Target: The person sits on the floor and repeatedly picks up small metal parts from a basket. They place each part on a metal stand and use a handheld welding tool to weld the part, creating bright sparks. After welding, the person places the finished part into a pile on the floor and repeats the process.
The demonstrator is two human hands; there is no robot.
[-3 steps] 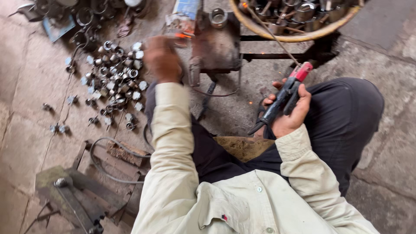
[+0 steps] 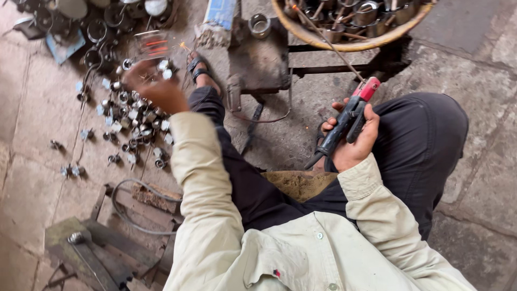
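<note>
Stone floor; right hand (image 2: 353,143) grips black red-tipped electrode holder (image 2: 344,121), rod attached.

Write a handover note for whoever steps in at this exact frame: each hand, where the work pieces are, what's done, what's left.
Left hand: blurred, stretched out over the pile of small metal parts on the stone floor; grip unclear.
Right hand: closed on the electrode holder with its welding rod pointing toward the basket of metal pieces.
Metal stand ahead carries one ring-shaped piece.
Done: many parts lie in the floor pile.
Left: basket still holds pieces.
</note>
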